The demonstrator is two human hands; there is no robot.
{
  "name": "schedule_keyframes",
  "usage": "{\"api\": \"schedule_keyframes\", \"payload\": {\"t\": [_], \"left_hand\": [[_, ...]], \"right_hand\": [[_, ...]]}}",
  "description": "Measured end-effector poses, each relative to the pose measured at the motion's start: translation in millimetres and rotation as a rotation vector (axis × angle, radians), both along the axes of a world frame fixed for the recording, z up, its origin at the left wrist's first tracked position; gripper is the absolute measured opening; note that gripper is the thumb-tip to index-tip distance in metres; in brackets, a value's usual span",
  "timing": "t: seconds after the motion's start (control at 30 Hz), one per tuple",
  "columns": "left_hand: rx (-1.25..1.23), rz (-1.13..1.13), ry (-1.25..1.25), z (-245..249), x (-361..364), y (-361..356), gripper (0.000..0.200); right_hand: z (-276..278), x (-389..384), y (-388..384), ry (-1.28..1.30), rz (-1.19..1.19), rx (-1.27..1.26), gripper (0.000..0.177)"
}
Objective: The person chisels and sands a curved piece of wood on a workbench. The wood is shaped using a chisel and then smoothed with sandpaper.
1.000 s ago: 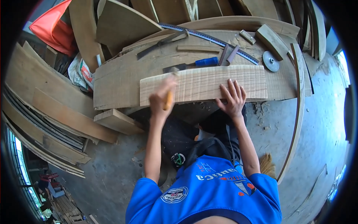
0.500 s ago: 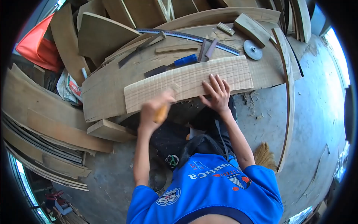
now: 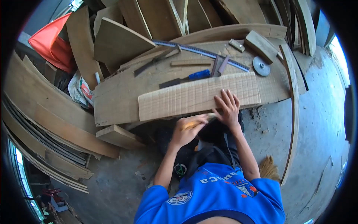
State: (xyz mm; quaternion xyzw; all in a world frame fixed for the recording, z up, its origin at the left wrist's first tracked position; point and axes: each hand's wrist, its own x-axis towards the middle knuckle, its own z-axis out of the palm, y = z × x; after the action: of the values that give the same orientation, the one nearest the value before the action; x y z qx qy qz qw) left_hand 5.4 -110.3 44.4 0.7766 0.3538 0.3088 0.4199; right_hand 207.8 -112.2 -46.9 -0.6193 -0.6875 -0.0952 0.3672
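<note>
My left hand [image 3: 188,130] is closed round a yellow-handled tool [image 3: 191,124], just in front of the board's near edge. The tool's pale end is blurred and points toward my right thumb; its kind I cannot tell. My right hand [image 3: 228,108] lies with fingers spread on the right part of a pale wooden board [image 3: 175,98], thumb by its near edge. Rows of crosswise marks run along the board's face. Behind it lies a blue-handled chisel [image 3: 199,74], partly covered by the board, beside a small try square [image 3: 220,66].
The board rests on a wide wooden plank [image 3: 115,108]. On it also lie a long ruler [image 3: 201,51], a wooden strip [image 3: 191,63], a grey disc [image 3: 261,66] and a wood block [image 3: 260,46]. A long curved strip [image 3: 292,112] stands right; stacked boards [image 3: 56,115] fill the left.
My left hand has drawn the tool off the board's face, rightward and toward my body, near my right thumb. My right hand stays on the board. The whole view has shifted slightly.
</note>
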Motion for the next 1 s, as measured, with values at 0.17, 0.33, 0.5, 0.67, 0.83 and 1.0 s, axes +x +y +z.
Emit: {"api": "schedule_keyframes", "payload": {"t": [0.17,0.33,0.5,0.67,0.83,1.0], "left_hand": [[0.521,0.776,0.141,20.4,-104.2,51.5,0.009],[0.405,0.761,0.573,-2.7,-99.7,27.8,0.009],[0.486,0.493,0.334,-21.7,12.7,-13.2,0.014],[-0.057,0.164,-0.29,-42.7,92.3,-17.0,0.003],[-0.216,0.323,-0.313,15.8,13.7,-15.6,0.007],[0.676,0.891,0.294,7.6,-89.3,61.5,0.004]], "right_hand": [[-3.7,4.5,-0.1,-0.036,0.007,0.02,0.044],[-7.4,-2.0,2.5,-0.028,-0.037,0.059,0.045],[0.6,-1.2,1.4,0.04,0.0,0.044,0.039],[0.9,41.7,-5.7,0.728,0.276,-0.261,0.029],[27.4,117.4,-24.6,0.516,-0.125,-0.096,0.027],[-4.4,112.4,-21.3,0.106,-0.258,-0.115,0.044]]}}
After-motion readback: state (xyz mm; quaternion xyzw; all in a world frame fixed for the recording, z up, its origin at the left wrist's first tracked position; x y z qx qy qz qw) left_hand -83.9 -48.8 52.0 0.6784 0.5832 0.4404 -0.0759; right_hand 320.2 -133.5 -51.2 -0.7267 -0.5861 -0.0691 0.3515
